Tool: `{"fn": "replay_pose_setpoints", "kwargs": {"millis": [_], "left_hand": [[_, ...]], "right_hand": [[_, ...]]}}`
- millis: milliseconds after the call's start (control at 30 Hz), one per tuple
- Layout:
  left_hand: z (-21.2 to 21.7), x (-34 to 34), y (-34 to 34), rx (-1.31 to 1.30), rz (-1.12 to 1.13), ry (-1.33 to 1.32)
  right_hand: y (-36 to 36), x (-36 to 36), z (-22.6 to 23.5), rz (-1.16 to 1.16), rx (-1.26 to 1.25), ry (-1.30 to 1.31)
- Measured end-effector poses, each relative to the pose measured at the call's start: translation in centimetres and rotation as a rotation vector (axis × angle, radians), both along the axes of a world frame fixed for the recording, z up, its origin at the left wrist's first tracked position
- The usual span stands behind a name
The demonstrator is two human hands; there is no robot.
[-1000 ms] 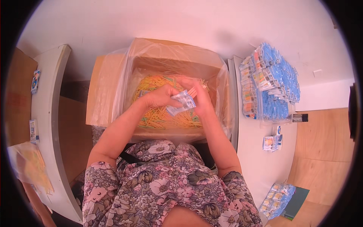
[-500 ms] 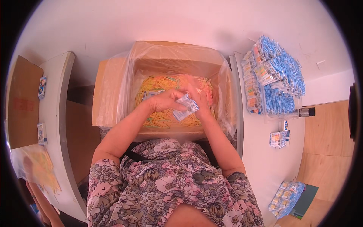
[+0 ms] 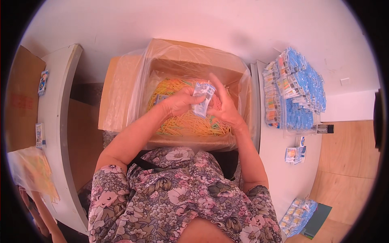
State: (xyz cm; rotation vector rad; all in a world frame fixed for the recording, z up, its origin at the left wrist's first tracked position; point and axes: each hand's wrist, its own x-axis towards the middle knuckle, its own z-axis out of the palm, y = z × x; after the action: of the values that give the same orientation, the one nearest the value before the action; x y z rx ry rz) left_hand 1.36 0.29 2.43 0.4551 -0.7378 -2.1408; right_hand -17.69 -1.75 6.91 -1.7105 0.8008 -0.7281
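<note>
My left hand pinches a small clear packet with blue-and-white striped ends and holds it upright. Close by on its right is my right hand, its fingers stretched apart and nothing visible in its grip; whether its thumb touches the packet I cannot tell. Both hands are over a large cardboard box lined with clear plastic film. Thin yellow, orange, pink and green sticks lie heaped inside it. Another packet rests on the sticks, partly hidden behind my left wrist.
On the right-hand table, a clear bin is piled with striped packets; loose packets and a bundled pack lie nearer. The left table bears a carton and a bag of sticks. Another person's arms show lower left.
My right hand has drawn back to the right from the packet and its fingers have spread. The packet, still in my left hand, has risen and turned more upright. The view has shifted slightly.
</note>
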Motion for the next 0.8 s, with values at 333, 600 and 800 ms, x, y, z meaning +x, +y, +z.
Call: {"fn": "replay_pose_setpoints", "kwargs": {"millis": [333, 600, 800], "left_hand": [[-0.8, 0.1, -0.1, 0.012, 0.002, -0.014], [-0.5, -0.7, 0.1, -0.509, -0.002, -0.759], [-1.3, -1.8, 0.6, -0.901, 0.186, -0.587]], "right_hand": [[-0.1, 1.9, 0.0, -0.015, -0.327, 0.327], [-0.9, -2.0, -0.7, -0.188, 0.209, 0.036], [0.7, 2.0, -1.8, -0.272, -0.324, 0.425]]}}
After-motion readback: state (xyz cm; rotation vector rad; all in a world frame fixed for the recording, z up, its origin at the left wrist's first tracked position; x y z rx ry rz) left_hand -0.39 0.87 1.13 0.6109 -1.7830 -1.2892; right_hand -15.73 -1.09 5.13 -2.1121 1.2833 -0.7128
